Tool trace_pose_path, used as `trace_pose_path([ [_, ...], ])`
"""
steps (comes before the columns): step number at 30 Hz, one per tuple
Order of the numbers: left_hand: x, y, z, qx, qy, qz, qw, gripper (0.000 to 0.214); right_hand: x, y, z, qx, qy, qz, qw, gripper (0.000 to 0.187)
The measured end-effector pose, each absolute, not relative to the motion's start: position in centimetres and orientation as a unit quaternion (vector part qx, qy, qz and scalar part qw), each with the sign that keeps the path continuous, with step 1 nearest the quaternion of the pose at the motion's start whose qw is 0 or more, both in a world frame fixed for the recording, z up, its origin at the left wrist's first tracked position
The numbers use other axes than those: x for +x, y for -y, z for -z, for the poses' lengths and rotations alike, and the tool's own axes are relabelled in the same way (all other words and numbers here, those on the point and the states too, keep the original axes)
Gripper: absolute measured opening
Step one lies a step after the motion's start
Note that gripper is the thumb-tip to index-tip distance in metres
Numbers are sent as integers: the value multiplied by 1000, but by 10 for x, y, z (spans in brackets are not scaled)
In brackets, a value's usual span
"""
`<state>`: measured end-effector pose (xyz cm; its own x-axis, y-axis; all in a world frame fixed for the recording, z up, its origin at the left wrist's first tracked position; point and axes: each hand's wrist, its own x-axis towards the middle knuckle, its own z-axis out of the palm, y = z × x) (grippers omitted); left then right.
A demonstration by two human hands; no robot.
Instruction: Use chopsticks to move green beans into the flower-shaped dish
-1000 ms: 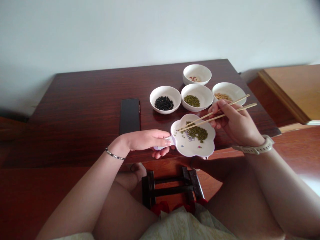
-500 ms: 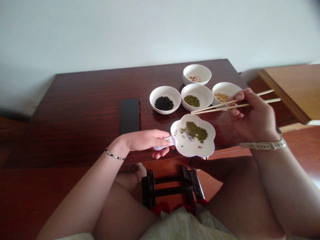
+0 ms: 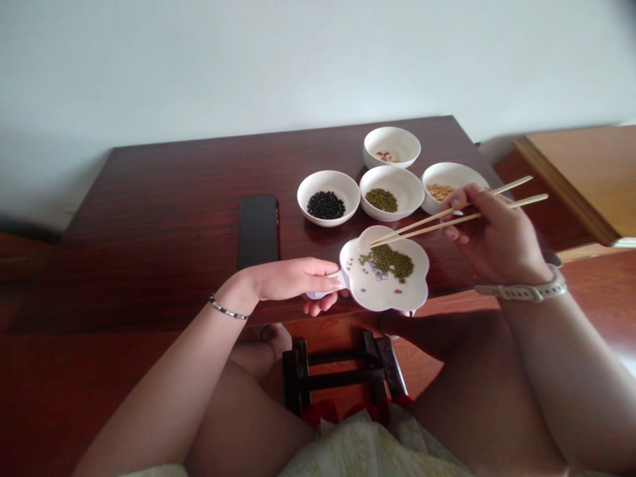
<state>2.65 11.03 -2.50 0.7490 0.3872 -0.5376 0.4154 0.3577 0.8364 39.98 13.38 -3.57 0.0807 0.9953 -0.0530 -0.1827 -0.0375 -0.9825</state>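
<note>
My left hand (image 3: 303, 281) is closed around the short handle of a white flower-shaped plate (image 3: 360, 301) at the table's front edge. Green mung beans (image 3: 397, 262) lie in a loose patch on the plate. My right hand (image 3: 501, 232) grips a pair of wooden chopsticks (image 3: 422, 228), their tips close together at the beans' upper left edge; whether they pinch a bean I cannot tell. Just beyond the plate is a white bowl (image 3: 410, 192) with more mung beans (image 3: 381, 200). To its left stands a bowl (image 3: 342, 182) of black beans (image 3: 325, 205).
A bowl (image 3: 462, 173) of yellowish beans (image 3: 440, 192) stands behind my right hand. Farther back, another bowl (image 3: 397, 139) holds a few reddish and pale pieces. A black phone (image 3: 258, 230) lies on the dark wooden table (image 3: 173, 212). A lighter wooden piece of furniture (image 3: 586, 165) is at right.
My right hand has moved slightly left, and the chopstick tips have come down from near the mung bean bowl to the beans on the plate. My left hand and the plate have hardly moved.
</note>
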Motion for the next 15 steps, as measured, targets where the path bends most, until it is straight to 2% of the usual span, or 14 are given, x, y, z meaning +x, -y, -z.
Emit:
trace_pose_path([
  [7,31,-101,24,580,-384,-17,718,48,397,-127,34,-484,423,-533,550,41],
  [15,37,-78,22,634,-398,-63,660,41,395,-116,25,-462,429,-523,573,44],
])
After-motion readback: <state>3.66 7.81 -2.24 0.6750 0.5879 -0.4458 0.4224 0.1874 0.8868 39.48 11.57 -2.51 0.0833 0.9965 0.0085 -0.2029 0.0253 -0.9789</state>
